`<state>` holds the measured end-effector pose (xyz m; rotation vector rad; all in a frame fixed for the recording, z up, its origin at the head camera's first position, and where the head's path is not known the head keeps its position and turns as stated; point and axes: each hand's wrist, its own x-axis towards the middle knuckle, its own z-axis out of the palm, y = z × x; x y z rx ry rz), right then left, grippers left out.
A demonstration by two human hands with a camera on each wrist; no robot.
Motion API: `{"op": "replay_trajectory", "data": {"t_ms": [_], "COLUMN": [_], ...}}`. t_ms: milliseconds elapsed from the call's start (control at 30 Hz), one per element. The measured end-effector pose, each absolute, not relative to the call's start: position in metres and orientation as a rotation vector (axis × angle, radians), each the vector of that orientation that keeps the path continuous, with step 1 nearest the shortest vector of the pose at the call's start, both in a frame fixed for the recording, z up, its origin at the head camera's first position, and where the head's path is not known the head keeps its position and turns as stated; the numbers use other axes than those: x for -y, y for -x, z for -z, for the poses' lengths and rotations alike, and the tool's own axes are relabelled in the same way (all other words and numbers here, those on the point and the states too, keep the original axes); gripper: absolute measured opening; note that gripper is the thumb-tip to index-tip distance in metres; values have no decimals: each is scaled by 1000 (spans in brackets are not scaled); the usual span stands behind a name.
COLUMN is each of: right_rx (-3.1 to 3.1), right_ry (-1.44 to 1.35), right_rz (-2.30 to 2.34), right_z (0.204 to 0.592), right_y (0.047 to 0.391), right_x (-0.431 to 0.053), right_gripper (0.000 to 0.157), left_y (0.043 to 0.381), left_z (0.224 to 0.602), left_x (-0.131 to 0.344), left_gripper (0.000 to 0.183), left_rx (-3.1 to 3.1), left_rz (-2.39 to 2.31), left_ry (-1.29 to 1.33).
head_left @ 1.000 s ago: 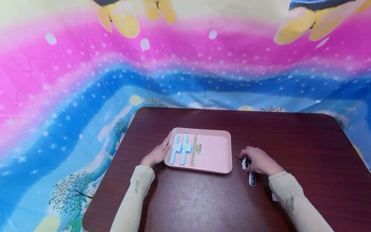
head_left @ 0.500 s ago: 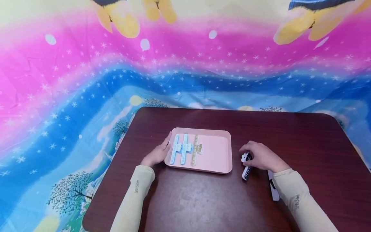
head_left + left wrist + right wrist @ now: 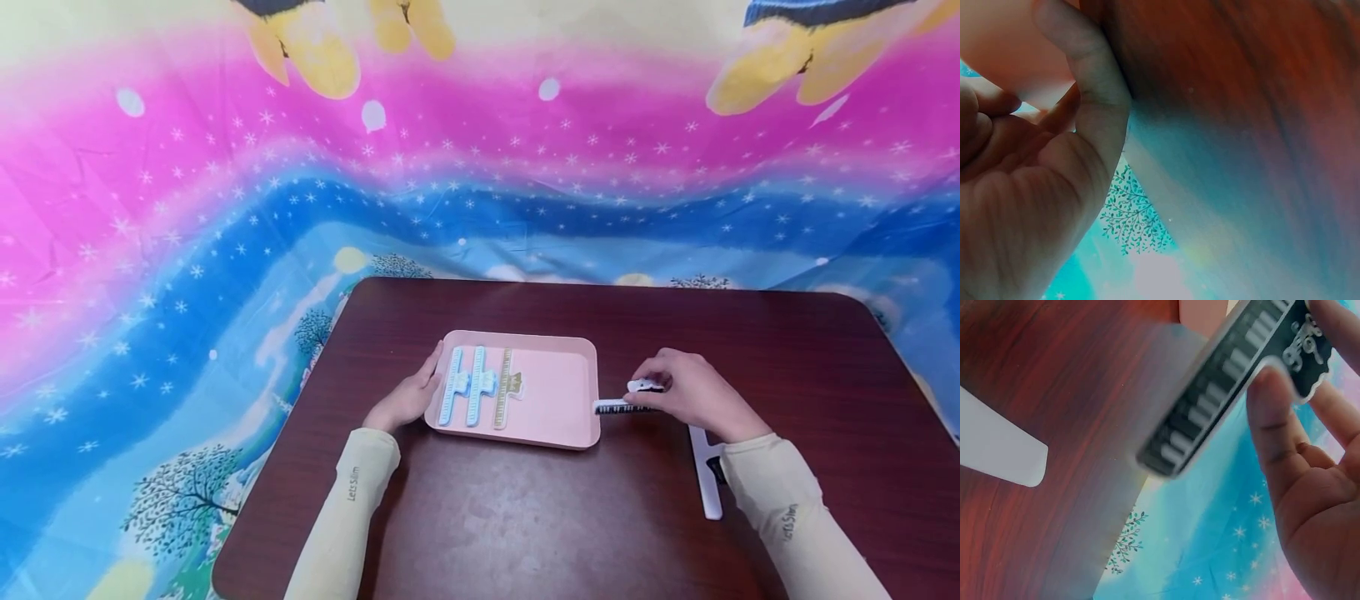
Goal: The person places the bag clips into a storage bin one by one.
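Observation:
My left hand rests against the outer left wall of a pink tray, with fairly straight fingers along it; in the left wrist view, the thumb touches the tray. Inside the tray, two light blue piano-key clips and a gold-and-clear one lie side by side at the left. Right of the tray, my right hand pinches a black-and-white piano-key clip by its handle between thumb and fingers. Its long bar points left, its end near the tray's right rim.
Another clip, white with a black handle, lies on the dark brown table beside my right sleeve, which partly covers it. A colourful printed cloth hangs behind the table and down its left side.
My right hand has lifted the black-and-white clip and turned its bar from pointing toward me to pointing left. The white clip under the sleeve now shows more. My left hand and the tray stay put.

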<state>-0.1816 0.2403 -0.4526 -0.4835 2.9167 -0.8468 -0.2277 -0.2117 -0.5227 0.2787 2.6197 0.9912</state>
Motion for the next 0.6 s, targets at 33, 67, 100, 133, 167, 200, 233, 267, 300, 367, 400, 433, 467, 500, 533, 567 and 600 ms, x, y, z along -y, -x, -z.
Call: {"op": "replay_trajectory", "data": {"t_ms": [33, 67, 100, 133, 167, 200, 233, 267, 300, 367, 400, 433, 467, 500, 533, 567, 600], "right_rx": [-2913, -2912, -2912, -2914, -2916, -2920, -2925, -2929, -2929, -2928, -2925, -2921, -2920, -2915, -2905, -2892, -2874], "right_ry": [462, 446, 428, 418, 409, 404, 405, 406, 407, 404, 403, 401, 396, 388, 377, 365, 346], "right_rz": [870, 888, 903, 914, 925, 929, 931, 930, 932, 938, 940, 945, 946, 951, 964, 979, 996], "right_z": [452, 451, 451, 450, 450, 450, 449, 449, 449, 448, 448, 448, 447, 447, 447, 446, 446], "right_y": [182, 182, 182, 182, 182, 182, 182, 182, 182, 182, 182, 182, 182, 182, 183, 183, 183], "right_x": [-240, -240, -240, -240, -240, -240, -240, -240, -241, -241, -241, -241, -242, -242, -242, -242, -242], "right_gripper": [24, 24, 25, 25, 25, 25, 25, 25, 24, 24, 24, 24, 24, 25, 26, 26, 26], "left_y": [228, 227, 227, 227, 227, 227, 226, 226, 226, 226, 226, 226, 226, 227, 227, 227, 227], "left_z": [522, 522, 522, 523, 523, 523, 523, 523, 523, 523, 523, 523, 524, 524, 524, 524, 524], "left_x": [211, 211, 211, 211, 211, 211, 211, 211, 211, 211, 211, 211, 211, 211, 210, 210, 210], "left_gripper": [62, 62, 62, 62, 62, 62, 62, 62, 62, 62, 62, 62, 62, 62, 62, 62, 62], "left_rx": [-2621, -2623, -2625, -2627, -2630, -2630, -2629, -2630, -2629, -2627, -2625, -2626, -2628, -2628, -2630, -2632, -2633], "left_rz": [-992, -992, -990, -989, -985, -984, -986, -985, -986, -983, -983, -980, -979, -979, -975, -974, -975], "left_ry": [-277, -276, -276, -274, -272, -268, -261, -255, -249, -240, -240, -240, -242, -243, -246, -247, -248]}}
